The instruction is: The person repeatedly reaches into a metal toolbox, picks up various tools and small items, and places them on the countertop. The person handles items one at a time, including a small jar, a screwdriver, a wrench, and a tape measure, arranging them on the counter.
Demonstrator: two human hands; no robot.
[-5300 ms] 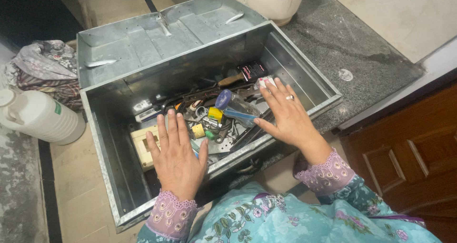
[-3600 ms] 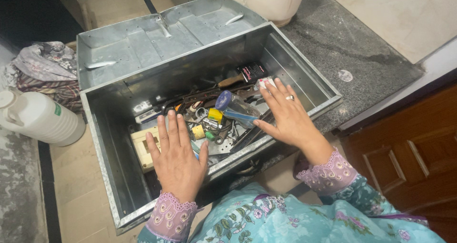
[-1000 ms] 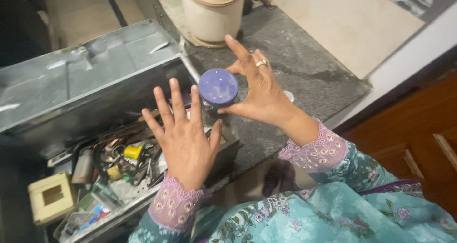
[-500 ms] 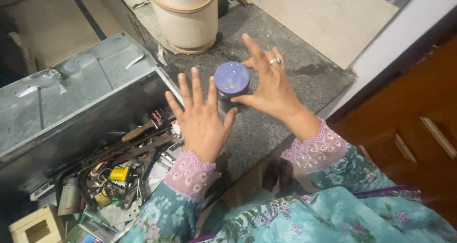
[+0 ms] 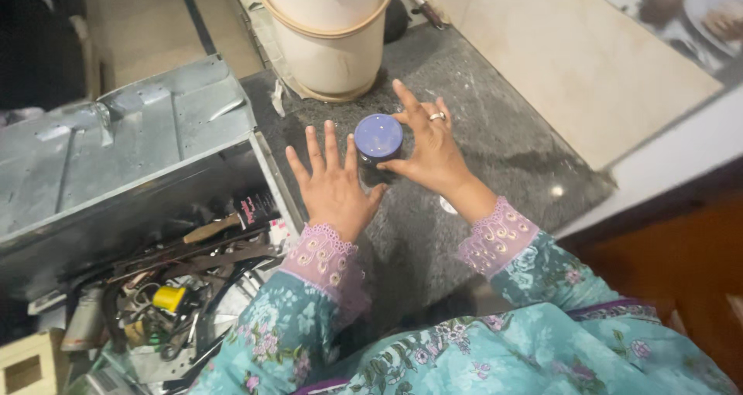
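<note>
- On the dark speckled granite slab (image 5: 495,143), seen from the head camera, a small jar with a round blue-violet lid (image 5: 378,136) stands upright, near the middle of the view.
- The right hand (image 5: 432,151), a silver ring on one finger, grips the jar from its right side, thumb at the near edge and fingers curved round the far edge.
- The left hand (image 5: 334,184) lies flat with fingers spread wide, holding nothing; its thumb comes just beside the jar's left flank, and contact cannot be told.
- Both wrists end in lilac embroidered cuffs below teal floral sleeves.
- Just left of the left hand sits an open galvanised metal box (image 5: 155,132), its lid leaning back.
- Inside it lies a jumble of tools, among them a small yellow spool (image 5: 170,298) and a wooden-handled tool (image 5: 213,229).
- Beyond the jar stands a cream plastic bucket (image 5: 329,35) on the same slab.
</note>
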